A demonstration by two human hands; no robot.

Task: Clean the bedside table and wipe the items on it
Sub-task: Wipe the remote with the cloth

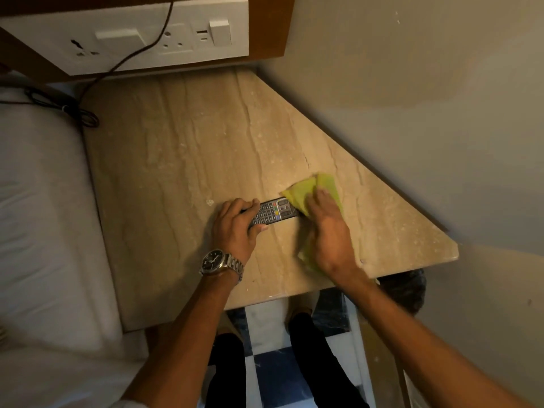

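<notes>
- Head: remote (272, 212) flat on table (176, 160), centre, long axis 9-to-3.
- Left hand (235, 228) clamps remote's 9 o'clock end.
- Right hand (326, 228) presses cloth (300, 191) on its 3 o'clock end.
- Button labels unreadable.
- Watch (219, 262): no readable brand.

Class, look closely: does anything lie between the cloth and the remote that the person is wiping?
Nothing visible does. The right hand presses the green cloth straight onto one end of the remote, while the left hand grips the other end on the table.
</notes>
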